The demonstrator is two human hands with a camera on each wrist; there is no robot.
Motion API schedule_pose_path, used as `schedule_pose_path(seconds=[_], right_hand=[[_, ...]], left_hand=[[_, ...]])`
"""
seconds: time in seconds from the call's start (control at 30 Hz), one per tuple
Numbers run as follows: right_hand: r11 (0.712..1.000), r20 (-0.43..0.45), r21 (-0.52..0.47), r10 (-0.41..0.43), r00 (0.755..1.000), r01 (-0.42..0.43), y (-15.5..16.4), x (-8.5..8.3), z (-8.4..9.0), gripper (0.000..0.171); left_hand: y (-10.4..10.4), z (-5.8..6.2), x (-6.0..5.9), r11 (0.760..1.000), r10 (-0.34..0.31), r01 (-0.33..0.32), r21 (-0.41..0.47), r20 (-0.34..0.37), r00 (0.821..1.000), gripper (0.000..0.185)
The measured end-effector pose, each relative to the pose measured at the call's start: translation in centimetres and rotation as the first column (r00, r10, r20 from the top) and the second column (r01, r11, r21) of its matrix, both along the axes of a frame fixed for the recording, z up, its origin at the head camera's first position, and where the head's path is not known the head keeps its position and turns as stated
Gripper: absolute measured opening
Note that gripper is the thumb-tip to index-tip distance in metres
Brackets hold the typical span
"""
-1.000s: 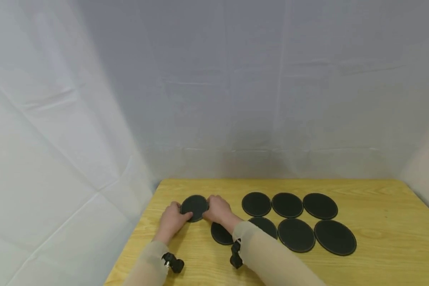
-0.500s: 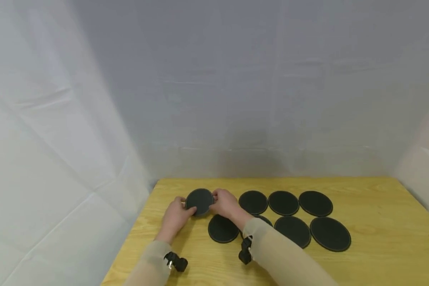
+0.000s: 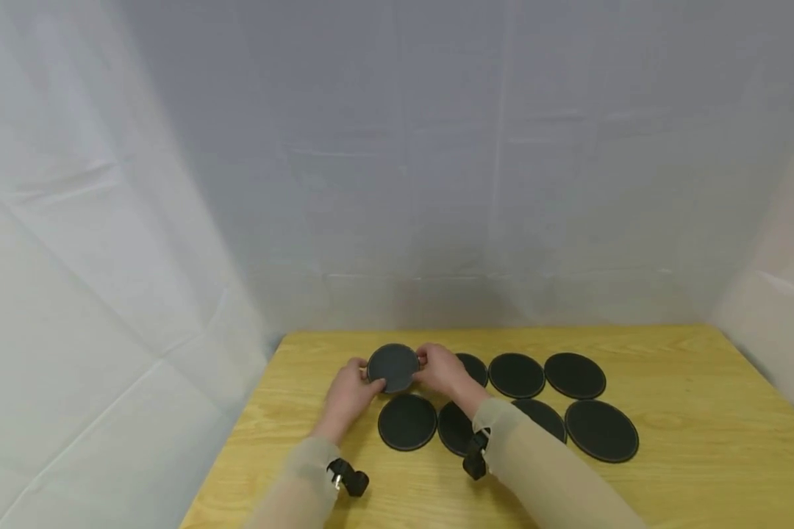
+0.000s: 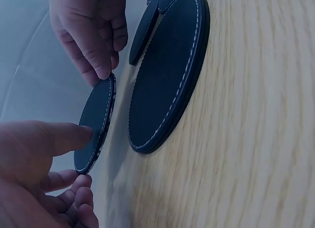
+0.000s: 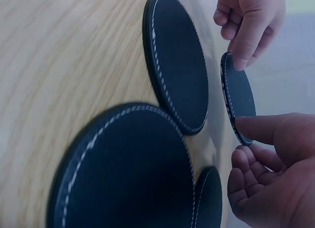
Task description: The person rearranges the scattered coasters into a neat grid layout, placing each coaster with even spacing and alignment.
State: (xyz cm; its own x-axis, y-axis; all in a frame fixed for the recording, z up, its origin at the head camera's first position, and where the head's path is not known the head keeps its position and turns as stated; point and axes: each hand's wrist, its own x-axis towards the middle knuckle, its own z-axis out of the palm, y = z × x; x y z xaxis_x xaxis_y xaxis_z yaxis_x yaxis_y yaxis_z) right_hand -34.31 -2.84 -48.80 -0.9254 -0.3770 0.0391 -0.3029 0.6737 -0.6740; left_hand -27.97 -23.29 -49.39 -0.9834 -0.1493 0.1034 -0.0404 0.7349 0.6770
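Note:
Between my two hands is a round black leather-look coaster [image 3: 393, 367] with pale stitching along its rim. My left hand [image 3: 349, 393] pinches its left edge, thumb [image 4: 74, 137] on the top face and fingers underneath. Its right edge is pinched by the thumb and fingers of my right hand [image 3: 445, 371]. Both wrist views show this coaster off the tabletop, with a shadow below. Directly in front of it lies another coaster [image 3: 407, 422], flat on the wood. My right hand and forearm partly cover a back-row coaster [image 3: 473, 367] and a front-row coaster [image 3: 455, 430].
More black coasters lie flat in two rows to the right, among them a back-row one [image 3: 574, 375] and a front-row one [image 3: 601, 430]. They rest on a wooden table [image 3: 695, 411]. White sheeting [image 3: 397, 184] hangs behind and at both sides.
Both hands have lifted the coaster from the table and carried it to the right, towards the left end of the back row. The other coasters keep their places as the view shifts slightly.

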Motion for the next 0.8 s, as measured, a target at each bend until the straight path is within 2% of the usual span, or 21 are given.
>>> schedule_pose_path(seconds=[0.17, 0.3, 0.53, 0.6, 0.63, 0.67, 0.73, 0.8], right_hand=[[0.999, -0.025, 0.039, -0.005, 1.000, 0.006, 0.6, -0.4, -0.4, 0.036], [0.997, -0.022, 0.070, -0.021, 1.000, 0.022, 0.8, -0.6, -0.7, 0.033], [0.994, -0.027, 0.102, -0.027, 0.999, 0.030, 1.0, -0.7, -1.5, 0.034], [0.993, -0.035, 0.112, -0.024, 0.999, 0.027, 1.2, -0.6, -1.4, 0.032], [0.993, -0.036, 0.117, -0.021, 0.999, 0.025, 1.2, -0.6, -1.3, 0.032], [0.992, -0.039, 0.121, -0.018, 0.999, 0.023, 1.3, -0.6, -1.2, 0.031], [0.991, -0.041, 0.132, -0.015, 0.999, 0.020, 1.4, -0.6, -1.0, 0.031], [0.989, -0.036, 0.143, -0.016, 0.999, 0.021, 1.4, -0.5, -0.9, 0.032]], left_hand=[[0.9, -0.2, -0.3, 1.000, -0.011, 0.011, 0.000, 0.014, 1.000, 0.053], [1.1, -1.1, -0.8, 1.000, -0.029, 0.029, -0.001, 0.008, 1.000, 0.052], [-0.6, -7.1, -4.5, 0.992, -0.036, 0.028, -0.120, -0.064, 0.997, 0.055], [-0.8, -8.1, -5.3, 0.991, -0.033, 0.025, -0.132, -0.062, 0.998, 0.056], [-0.5, -7.2, -4.8, 0.991, -0.034, 0.026, -0.128, -0.060, 0.998, 0.056], [-0.8, -7.8, -5.1, 0.991, -0.056, 0.045, -0.129, -0.080, 0.995, 0.057], [-0.1, -6.1, -4.2, 0.991, -0.059, 0.050, -0.123, -0.077, 0.995, 0.055], [0.8, -3.9, -2.7, 0.992, -0.066, 0.059, -0.113, -0.057, 0.996, 0.053]])
